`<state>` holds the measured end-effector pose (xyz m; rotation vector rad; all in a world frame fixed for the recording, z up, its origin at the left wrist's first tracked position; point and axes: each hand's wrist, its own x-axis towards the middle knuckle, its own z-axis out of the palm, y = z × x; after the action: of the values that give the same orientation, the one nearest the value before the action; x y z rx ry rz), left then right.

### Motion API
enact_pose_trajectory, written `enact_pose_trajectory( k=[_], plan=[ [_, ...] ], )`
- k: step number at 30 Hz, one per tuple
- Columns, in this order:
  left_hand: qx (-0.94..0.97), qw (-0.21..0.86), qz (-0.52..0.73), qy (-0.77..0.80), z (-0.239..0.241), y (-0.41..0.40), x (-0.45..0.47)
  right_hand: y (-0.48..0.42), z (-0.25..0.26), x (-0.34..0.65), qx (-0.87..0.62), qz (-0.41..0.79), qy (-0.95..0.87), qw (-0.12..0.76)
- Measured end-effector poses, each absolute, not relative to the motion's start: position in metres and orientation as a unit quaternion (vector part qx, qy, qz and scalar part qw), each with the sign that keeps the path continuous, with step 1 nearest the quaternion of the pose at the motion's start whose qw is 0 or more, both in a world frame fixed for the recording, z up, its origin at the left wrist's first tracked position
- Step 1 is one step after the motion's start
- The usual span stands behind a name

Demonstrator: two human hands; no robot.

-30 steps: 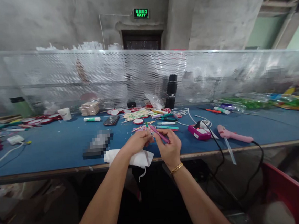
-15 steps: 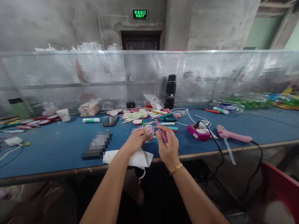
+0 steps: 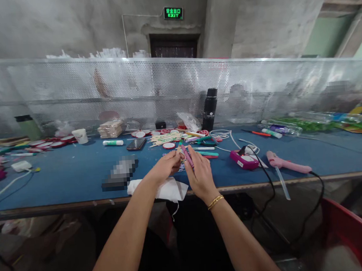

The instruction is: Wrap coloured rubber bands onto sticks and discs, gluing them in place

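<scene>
My left hand point(image 3: 166, 166) is closed, its fingers pinching a thin pale stick with a green tip point(image 3: 180, 144). My right hand point(image 3: 202, 176) is wrapped round a pink marker pen point(image 3: 187, 156), whose upper end slants toward the green tip. Both hands meet above a loose pile of colourful small bands point(image 3: 181, 167), which they partly hide. Under my left wrist lies a white cloth point(image 3: 172, 189) at the table's front edge. Just beyond my hands is a spread of pale wooden sticks point(image 3: 165, 139).
A pink glue gun point(image 3: 290, 165) and magenta box point(image 3: 244, 159) with cables lie to the right. Two dark phones, one a black phone point(image 3: 136, 144), sit at left. Behind stand a black bottle point(image 3: 210, 109) and paper cup point(image 3: 80, 136). A perforated metal screen point(image 3: 127, 85) backs the table.
My hands have come together, bringing the pink marker pen beside the green-tipped stick. The whole view has shifted slightly.
</scene>
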<state>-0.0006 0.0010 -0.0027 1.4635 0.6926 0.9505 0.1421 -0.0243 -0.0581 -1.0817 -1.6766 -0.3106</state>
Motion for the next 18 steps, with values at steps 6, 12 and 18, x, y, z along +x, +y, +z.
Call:
enact_pose_trajectory(
  k=[6,12,18],
  plan=[
    [0.657,0.535,0.420,0.324,-0.0037,0.0044,0.0003,-0.0233,-0.0590,0.1391,-0.453,-0.141,-0.710,0.520],
    [0.653,0.521,0.434,0.338,-0.0027,0.0074,-0.0020,-0.0238,-0.0591,0.1378,-0.441,-0.157,-0.724,0.507],
    [0.650,0.511,0.446,0.343,-0.0005,0.0037,-0.0023,-0.0218,-0.0561,0.1413,-0.422,-0.102,-0.736,0.519]
  ],
)
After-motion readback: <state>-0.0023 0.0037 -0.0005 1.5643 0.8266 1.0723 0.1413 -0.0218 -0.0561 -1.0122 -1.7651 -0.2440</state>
